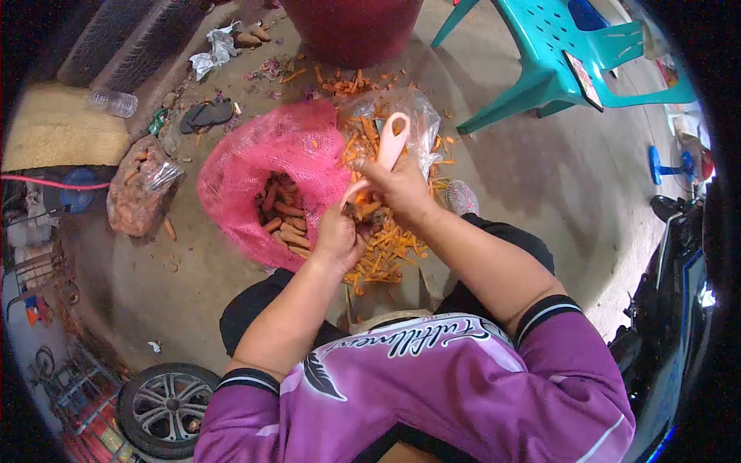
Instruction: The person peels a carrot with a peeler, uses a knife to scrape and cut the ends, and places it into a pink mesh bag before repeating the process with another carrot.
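Carrot (363,208): one, held at frame centre; mostly hidden between the hands
Peeler (390,143): one, pink; handle pointed up-frame
Left hand (337,235): curled round the carrot from below
Right hand (401,189): clenched on the peeler; set just above the left hand
Peel pile (386,251): one heap, spread under both hands
Mesh sack (262,154): one, pink, opened; many carrots inside; just left of the hands
Open room: bare floor (540,185) is seen at right, bounded by one teal chair (556,69) at upper right
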`<state>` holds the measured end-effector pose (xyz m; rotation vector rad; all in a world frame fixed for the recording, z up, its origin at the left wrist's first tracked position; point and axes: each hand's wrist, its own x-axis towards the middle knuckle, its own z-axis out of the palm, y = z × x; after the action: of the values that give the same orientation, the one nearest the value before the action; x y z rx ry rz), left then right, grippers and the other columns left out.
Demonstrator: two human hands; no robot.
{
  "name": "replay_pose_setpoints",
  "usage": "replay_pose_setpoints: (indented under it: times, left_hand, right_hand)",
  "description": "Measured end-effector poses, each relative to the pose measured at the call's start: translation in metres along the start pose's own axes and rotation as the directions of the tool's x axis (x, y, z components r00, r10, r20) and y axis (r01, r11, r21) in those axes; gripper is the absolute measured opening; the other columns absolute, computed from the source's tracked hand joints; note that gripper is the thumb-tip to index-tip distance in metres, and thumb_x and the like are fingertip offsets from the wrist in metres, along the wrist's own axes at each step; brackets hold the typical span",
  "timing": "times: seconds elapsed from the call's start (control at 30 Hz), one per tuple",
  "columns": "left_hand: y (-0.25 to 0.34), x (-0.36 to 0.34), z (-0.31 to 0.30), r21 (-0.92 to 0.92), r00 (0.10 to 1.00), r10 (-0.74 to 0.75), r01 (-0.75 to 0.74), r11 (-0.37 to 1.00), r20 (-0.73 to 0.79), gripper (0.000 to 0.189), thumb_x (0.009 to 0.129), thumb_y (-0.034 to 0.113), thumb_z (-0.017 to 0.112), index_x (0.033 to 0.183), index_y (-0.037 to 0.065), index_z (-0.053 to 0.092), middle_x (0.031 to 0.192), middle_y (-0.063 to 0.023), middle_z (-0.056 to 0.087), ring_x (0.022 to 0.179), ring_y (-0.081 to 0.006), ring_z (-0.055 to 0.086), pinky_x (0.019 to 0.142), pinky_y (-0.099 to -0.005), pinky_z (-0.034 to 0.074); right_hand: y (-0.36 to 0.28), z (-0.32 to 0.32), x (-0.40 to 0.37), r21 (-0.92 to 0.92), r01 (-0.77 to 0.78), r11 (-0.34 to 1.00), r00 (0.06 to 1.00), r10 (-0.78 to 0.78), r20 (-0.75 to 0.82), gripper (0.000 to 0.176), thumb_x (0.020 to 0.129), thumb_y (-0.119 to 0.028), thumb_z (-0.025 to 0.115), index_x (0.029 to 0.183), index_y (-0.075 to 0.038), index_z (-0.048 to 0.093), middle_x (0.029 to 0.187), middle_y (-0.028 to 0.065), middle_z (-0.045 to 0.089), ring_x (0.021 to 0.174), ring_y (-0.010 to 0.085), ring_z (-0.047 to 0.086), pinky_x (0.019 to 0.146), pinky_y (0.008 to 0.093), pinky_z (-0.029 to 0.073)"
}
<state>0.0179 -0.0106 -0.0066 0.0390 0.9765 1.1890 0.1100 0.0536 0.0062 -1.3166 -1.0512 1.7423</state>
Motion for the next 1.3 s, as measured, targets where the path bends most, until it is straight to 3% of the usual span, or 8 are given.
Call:
replay_pose_setpoints:
  times: [0.13,0.23,0.27,0.5,0.77,0.9,1.03,1.3]
  left_hand:
    - [-0.009,0.007,-0.016,0.064,1.0,-0.027,0.026,0.998,0.012,0.031,0.088,0.032,0.039,0.103,0.008,0.051,0.079,-0.0036,0.053,0.062,-0.0123,0.05,0.053,-0.0246,0.04]
    - [-0.012,0.008,-0.023,0.04,0.996,-0.09,0.089,0.995,0.03,0.031,0.088,0.031,0.038,0.102,0.007,0.051,0.079,-0.0035,0.053,0.062,-0.013,0.05,0.053,-0.0248,0.041]
    - [-0.009,0.006,-0.019,0.019,0.993,-0.107,0.106,0.994,0.058,0.031,0.088,0.031,0.038,0.101,0.006,0.052,0.078,-0.0034,0.053,0.061,-0.0133,0.05,0.053,-0.0249,0.041]
    - [-0.015,0.018,-0.016,0.057,0.99,0.14,-0.139,0.989,-0.029,0.031,0.089,0.031,0.038,0.098,0.005,0.052,0.075,-0.0013,0.051,0.06,-0.0126,0.049,0.054,-0.0248,0.042]
    - [-0.01,0.015,-0.034,0.08,1.0,-0.013,0.011,0.997,0.028,0.03,0.09,0.026,0.034,0.101,0.003,0.051,0.089,-0.0066,0.057,0.079,-0.0165,0.056,0.068,-0.0303,0.047]
    - [0.0,0.005,0.004,-0.052,0.993,0.024,-0.03,0.998,-0.118,0.032,0.09,0.034,0.036,0.096,0.008,0.053,0.083,-0.0015,0.056,0.062,-0.0128,0.05,0.053,-0.0247,0.04]
    - [-0.012,0.017,-0.022,-0.054,1.0,0.0,-0.001,0.999,-0.017,0.032,0.089,0.034,0.037,0.096,0.008,0.053,0.083,-0.0026,0.056,0.062,-0.0137,0.05,0.051,-0.0242,0.039]
    - [-0.007,0.008,-0.017,-0.09,0.994,-0.111,0.112,0.99,0.02,0.025,0.088,0.029,0.039,0.091,0.007,0.051,0.075,-0.0042,0.052,0.06,-0.0155,0.047,0.057,-0.0272,0.043]
  right_hand:
    - [0.013,-0.005,0.007,0.008,-0.072,0.997,0.997,0.072,0.016,0.023,0.071,-0.021,0.063,0.065,0.0,0.056,0.059,0.0041,0.055,0.052,0.0112,0.05,0.048,0.0265,0.04]
    - [0.011,-0.021,0.03,-0.202,0.003,0.979,0.974,-0.049,-0.223,0.019,0.071,-0.019,0.062,0.068,-0.002,0.053,0.054,0.0016,0.048,0.042,0.0086,0.042,0.038,0.0241,0.032]
    - [0.012,-0.022,0.037,0.015,0.053,0.998,0.954,-0.046,-0.295,0.019,0.071,-0.019,0.061,0.065,-0.003,0.052,0.053,0.0004,0.046,0.042,0.0079,0.04,0.038,0.0242,0.03]
    - [0.006,0.002,0.002,0.024,0.03,0.999,0.999,-0.031,0.024,0.02,0.071,-0.018,0.063,0.065,-0.003,0.051,0.055,0.0,0.047,0.046,0.0075,0.042,0.041,0.0234,0.032]
    - [0.006,-0.019,0.03,0.085,-0.037,0.996,0.97,0.056,-0.237,0.019,0.07,-0.017,0.062,0.065,-0.005,0.048,0.053,-0.0003,0.046,0.041,0.0079,0.039,0.036,0.0234,0.028]
    - [0.008,-0.004,0.009,0.042,0.043,0.998,0.998,-0.041,-0.037,0.021,0.07,-0.018,0.063,0.073,0.002,0.055,0.065,0.0046,0.055,0.053,0.0119,0.051,0.05,0.0272,0.042]
    - [0.012,0.002,0.002,0.022,0.088,0.996,0.993,-0.089,0.073,0.02,0.072,-0.018,0.063,0.071,0.0,0.053,0.062,0.0025,0.052,0.051,0.009,0.047,0.045,0.025,0.038]
    - [0.02,-0.026,0.039,0.028,0.06,0.998,0.966,-0.051,-0.254,0.02,0.072,-0.019,0.062,0.069,-0.001,0.053,0.062,0.0026,0.052,0.047,0.0092,0.044,0.042,0.0231,0.033]
